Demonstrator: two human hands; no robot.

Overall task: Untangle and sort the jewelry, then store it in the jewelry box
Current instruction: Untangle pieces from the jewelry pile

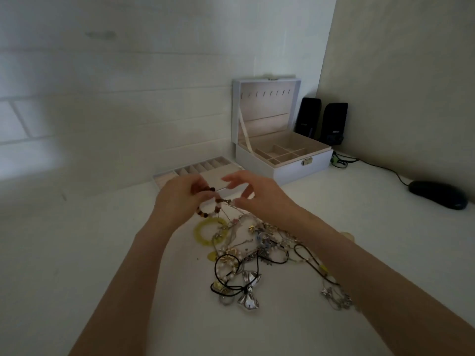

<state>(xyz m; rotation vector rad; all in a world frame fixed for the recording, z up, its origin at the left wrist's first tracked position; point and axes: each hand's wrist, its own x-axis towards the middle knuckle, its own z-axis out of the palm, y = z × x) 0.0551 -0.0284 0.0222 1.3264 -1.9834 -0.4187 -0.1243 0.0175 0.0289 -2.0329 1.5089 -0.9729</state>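
Jewelry box point(290, 167), white, stands at the back of the white tabletop point(102, 265) with its lid propped upright. Its divided compartments are exposed and appear to hold nothing yet, so storing looks barely begun.

Jewelry heap point(259, 250): chains, charms and cords lie knotted together near the front, well apart from the box. It lies directly under the hands, probably so that pieces can be teased out one at a time.

Insert tray point(205, 168), slotted, is set on the table left of the box and partly hidden behind the hands.

Left hand point(177, 200): fingers curl round a brown beaded bracelet point(207, 213), raising it above the heap, likely to draw its snag taut.

Right hand point(259, 195): fingers are spread and loosely bent, with the thumb tip at a thin chain point(227, 210) running from the bracelet down into the heap. Whether it is actually pinching the chain cannot be told.

Computer mouse point(437, 194), dark, lies far right, its cable point(380, 165) trailing toward the box.

Two black speakers point(308, 116) stand just behind the box.

Black cord with silver bow pendants point(248, 278) loops through neighbouring pieces, which looks a likely obstacle.

Yellow bangle point(205, 233) lies at the heap's left edge, with chains lying across its right side.
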